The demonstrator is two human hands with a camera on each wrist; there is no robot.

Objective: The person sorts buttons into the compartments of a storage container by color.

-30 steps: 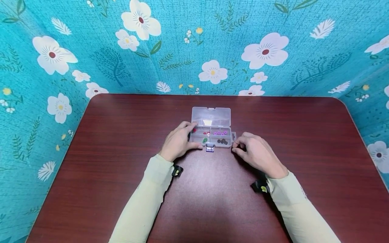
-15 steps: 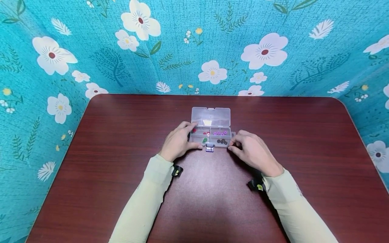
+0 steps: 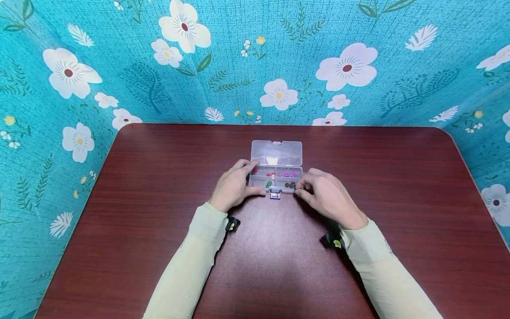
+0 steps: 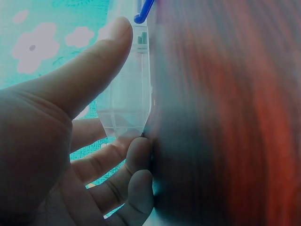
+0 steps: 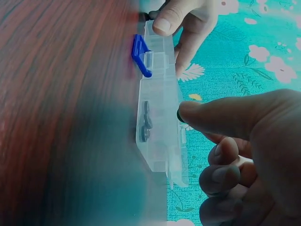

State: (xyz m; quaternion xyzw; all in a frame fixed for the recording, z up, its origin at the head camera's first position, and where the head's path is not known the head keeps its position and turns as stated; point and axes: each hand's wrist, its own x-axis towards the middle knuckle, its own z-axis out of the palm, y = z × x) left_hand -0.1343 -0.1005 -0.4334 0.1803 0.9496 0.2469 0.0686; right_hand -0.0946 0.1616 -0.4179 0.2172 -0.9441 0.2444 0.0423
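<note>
A clear plastic compartment box (image 5: 160, 89) lies with its lid (image 3: 276, 150) raised backward. My left hand (image 3: 232, 186) holds its left end, thumb along the front wall and fingers at the end. My right hand (image 3: 328, 195) is over the front right compartment; thumb and forefinger pinch a small dark piece (image 5: 180, 116), mostly hidden by the thumb. Several dark round pieces (image 3: 289, 185) lie in that compartment. Behind them are small purple rings (image 3: 287, 175). Red pieces (image 3: 268, 175) sit at the back left and green ones (image 3: 269, 183) at the front left.
A blue latch (image 3: 275, 194) hangs from the box's front edge toward the dark red wooden table (image 3: 255, 257). Behind the table rises a turquoise flowered cloth (image 3: 239, 62). Each wrist wears a black strap (image 3: 232, 224).
My right hand has moved left, from beside the box's right end to over its front right compartment. The left hand and the box have stayed put.
</note>
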